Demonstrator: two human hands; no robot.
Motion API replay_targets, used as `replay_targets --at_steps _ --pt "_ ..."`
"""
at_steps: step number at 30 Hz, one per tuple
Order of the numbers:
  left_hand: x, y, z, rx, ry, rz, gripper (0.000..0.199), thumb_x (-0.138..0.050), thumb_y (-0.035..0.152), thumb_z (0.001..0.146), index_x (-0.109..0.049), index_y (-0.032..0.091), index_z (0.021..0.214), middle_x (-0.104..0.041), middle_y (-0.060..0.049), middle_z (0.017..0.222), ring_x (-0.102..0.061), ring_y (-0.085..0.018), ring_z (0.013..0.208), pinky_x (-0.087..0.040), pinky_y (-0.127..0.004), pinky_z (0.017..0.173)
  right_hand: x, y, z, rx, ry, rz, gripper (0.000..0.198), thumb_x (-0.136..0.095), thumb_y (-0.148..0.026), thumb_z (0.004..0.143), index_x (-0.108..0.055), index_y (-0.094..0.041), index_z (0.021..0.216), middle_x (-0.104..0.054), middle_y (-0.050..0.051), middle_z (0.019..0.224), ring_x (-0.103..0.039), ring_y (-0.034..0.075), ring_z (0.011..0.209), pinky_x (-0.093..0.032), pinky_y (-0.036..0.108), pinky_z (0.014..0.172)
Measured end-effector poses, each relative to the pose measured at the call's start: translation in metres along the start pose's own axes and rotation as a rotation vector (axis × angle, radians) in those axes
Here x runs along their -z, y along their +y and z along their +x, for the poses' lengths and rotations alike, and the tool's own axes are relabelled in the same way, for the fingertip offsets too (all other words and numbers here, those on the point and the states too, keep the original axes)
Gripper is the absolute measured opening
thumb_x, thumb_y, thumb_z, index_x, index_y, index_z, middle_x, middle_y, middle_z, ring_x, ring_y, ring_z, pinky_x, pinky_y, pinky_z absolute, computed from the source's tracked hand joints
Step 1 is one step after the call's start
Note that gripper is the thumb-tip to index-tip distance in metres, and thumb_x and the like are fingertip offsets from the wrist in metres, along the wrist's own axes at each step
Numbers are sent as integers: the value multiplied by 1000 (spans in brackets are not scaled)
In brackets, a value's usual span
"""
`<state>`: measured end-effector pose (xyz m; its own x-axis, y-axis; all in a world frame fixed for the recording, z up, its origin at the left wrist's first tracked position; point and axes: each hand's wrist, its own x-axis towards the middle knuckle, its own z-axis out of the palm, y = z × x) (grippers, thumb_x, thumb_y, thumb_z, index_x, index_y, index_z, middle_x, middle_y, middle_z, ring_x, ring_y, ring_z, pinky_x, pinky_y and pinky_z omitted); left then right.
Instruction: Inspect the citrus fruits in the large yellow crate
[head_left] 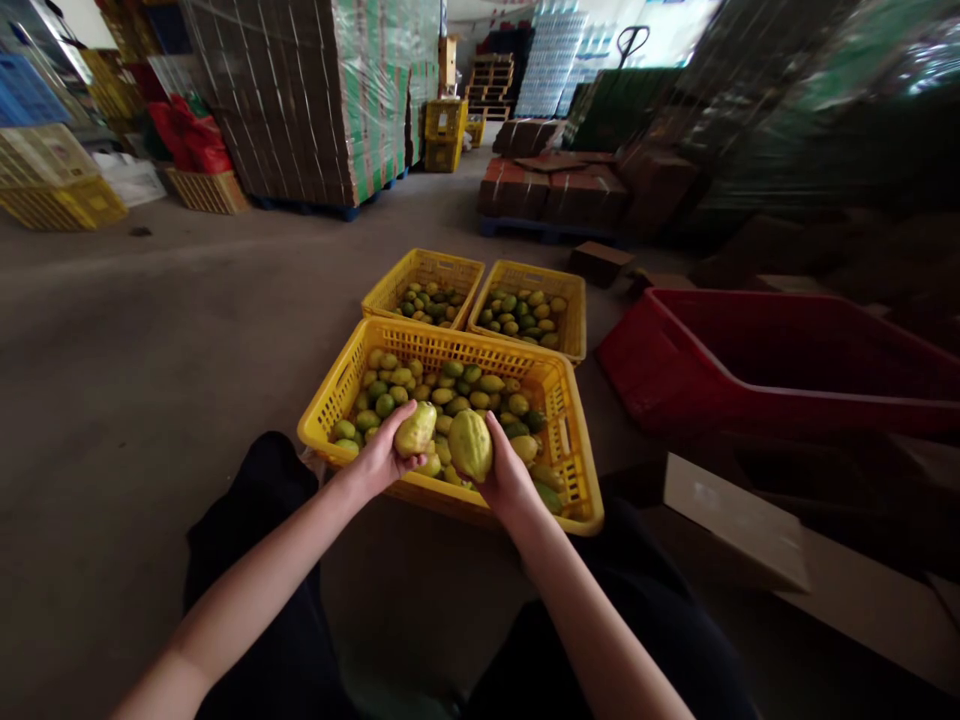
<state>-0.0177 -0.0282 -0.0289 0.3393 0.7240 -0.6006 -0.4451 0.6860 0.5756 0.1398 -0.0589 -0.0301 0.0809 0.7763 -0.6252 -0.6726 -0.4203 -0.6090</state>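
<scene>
My left hand (386, 455) is wrapped round an oval yellow-green fruit (416, 430), its kind unclear. A larger, faintly ridged yellow-green fruit (470, 446) is gripped in my right hand (507, 468), close beside the first. Both are held over the near part of a yellow plastic crate (579, 450) that stands between my knees. Inside it lie many loose fruits (442, 396) in greens and yellows. My forearms and hands hide part of the crate's near rim.
Two more yellow crates (422, 252) of similar fruit stand just beyond. A red tub (697, 405) and cardboard (735, 520) lie to the right. Wrapped pallet stacks (285, 110) stand farther back, with boxes on a blue pallet (551, 230) behind the crates.
</scene>
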Motion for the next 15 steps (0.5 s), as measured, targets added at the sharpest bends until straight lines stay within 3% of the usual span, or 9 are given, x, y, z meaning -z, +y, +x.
replay_targets --at_steps 3,6,10,15 --pt "3 0 4 35 -34 -13 46 -41 46 100 -67 9 89 -64 -7 58 -57 -13 41 -46 -20 39 0 1 0 3 -21 7 30 -60 -44 92 -61 -21 73 -66 1 55 -69 19 60 -48 24 41" --pt "5 -1 9 80 -66 -30 52 -32 44 103 -69 6 102 -66 -8 61 -60 -14 45 -48 -21 42 1 1 0 14 -38 -22 26 -58 -41 94 -65 -19 82 -70 3 61 -70 20 60 -54 27 46" --pt "4 -3 9 69 -61 -114 45 -38 43 102 -65 11 119 -70 -7 74 -64 -15 52 -54 -25 48 4 3 2 48 -63 -53 26 -56 -41 95 -67 -17 93 -72 4 65 -69 20 57 -55 29 46" --pt "2 1 3 88 -38 -278 37 -37 33 101 -64 12 115 -66 -6 71 -64 -15 57 -55 -24 51 4 4 2 71 -85 -23 31 -55 -46 95 -65 -18 85 -71 4 64 -69 20 54 -55 28 45"
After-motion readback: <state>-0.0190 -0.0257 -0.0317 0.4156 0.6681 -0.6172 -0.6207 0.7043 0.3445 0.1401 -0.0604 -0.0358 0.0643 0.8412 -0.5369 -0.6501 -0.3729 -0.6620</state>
